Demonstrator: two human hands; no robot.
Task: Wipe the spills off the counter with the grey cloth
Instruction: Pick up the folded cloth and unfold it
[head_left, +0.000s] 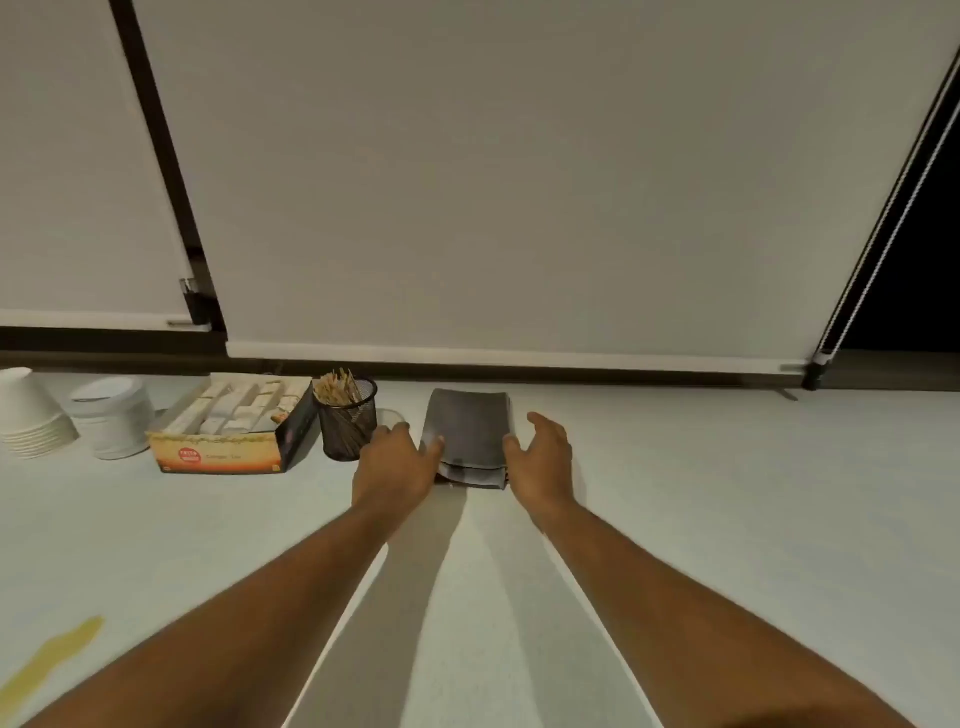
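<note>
lying folded on the white counter (727, 493) near the back edge, one dark grey cloth (467, 431) is flanked by two hands: the left hand (397, 457) touches its left edge, the right hand (543, 457) its right, fingers spread, nothing gripped. one yellow spill (57, 660) is cut off at the lower left. cups in the white stack (31, 415) cannot be counted.
</note>
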